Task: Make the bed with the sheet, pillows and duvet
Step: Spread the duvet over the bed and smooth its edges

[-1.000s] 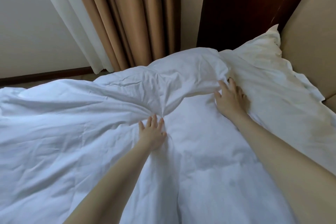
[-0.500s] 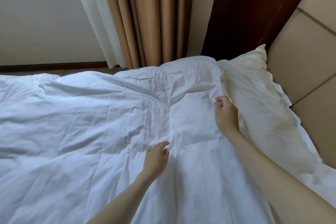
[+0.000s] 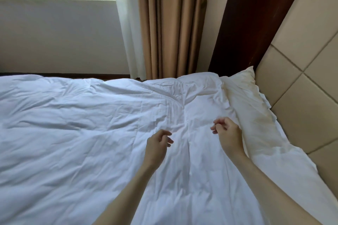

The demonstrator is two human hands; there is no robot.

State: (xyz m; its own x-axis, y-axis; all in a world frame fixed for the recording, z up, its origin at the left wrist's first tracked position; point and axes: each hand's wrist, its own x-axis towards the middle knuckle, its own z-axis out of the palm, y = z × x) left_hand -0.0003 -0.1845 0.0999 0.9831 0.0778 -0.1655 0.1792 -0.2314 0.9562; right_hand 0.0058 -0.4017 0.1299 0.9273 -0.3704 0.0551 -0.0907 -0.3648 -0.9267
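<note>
Over the soft white crumpled duvet (image 3: 91, 133), my left hand (image 3: 157, 146) and right hand (image 3: 228, 133) hover loosely curled, empty (I'd pinch its light top edge).

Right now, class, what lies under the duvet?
The white duvet covers nearly the whole bed. Only a pillow shows past its top edge, against the headboard. Any sheet or mattress beneath is covered and cannot be seen.

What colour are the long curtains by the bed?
The curtains are tan, seen in the head view.
</note>
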